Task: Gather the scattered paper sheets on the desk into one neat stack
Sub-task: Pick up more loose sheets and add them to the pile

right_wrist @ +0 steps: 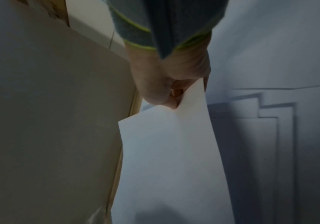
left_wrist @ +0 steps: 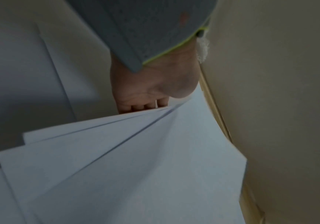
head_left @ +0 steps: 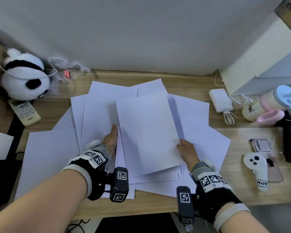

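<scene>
Several white paper sheets (head_left: 97,115) lie fanned and overlapping across the wooden desk (head_left: 158,204). One sheet (head_left: 146,132) sits raised above the pile in the middle. My right hand (head_left: 186,147) pinches its right edge between thumb and fingers, as the right wrist view shows at the held sheet (right_wrist: 170,151) and my right hand (right_wrist: 172,97). My left hand (head_left: 112,137) holds the left edge of a small bundle of sheets (left_wrist: 136,159), with my left hand's fingers (left_wrist: 141,106) under them and the thumb on top.
A plush panda (head_left: 23,76) and a remote control (head_left: 24,111) sit at the back left. On the right are a power bank (head_left: 221,100), cups (head_left: 274,101), a white controller (head_left: 257,170) and a small device (head_left: 261,145). A white box (head_left: 262,64) stands back right.
</scene>
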